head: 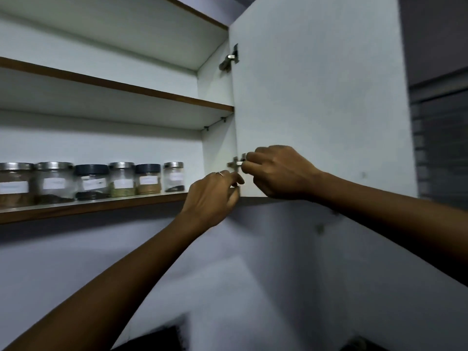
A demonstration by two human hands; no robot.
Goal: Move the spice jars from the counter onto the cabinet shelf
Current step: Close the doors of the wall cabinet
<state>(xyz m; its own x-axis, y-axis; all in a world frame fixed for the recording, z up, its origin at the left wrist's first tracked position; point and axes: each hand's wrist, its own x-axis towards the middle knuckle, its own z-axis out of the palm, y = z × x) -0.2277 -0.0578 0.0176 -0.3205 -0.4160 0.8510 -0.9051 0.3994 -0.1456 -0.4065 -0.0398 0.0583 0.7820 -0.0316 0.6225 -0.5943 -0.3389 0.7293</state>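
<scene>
Fingers (249, 158) of the right hand (278, 173) curl around the lower door hinge (236, 163) of the open cabinet door (316, 97), pinching it. Just left of the hinge, the left hand (211, 196) has its fingers bent at the door's bottom corner; whether they clamp anything I cannot tell. Six spice jars (121, 179) stand in a row on the bottom cabinet shelf (101, 206), left of the hinge.

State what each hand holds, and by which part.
Right hand: fingers pinch the lower door hinge. Left hand: no jar; any hold on the door's bottom corner cannot be told.
</scene>
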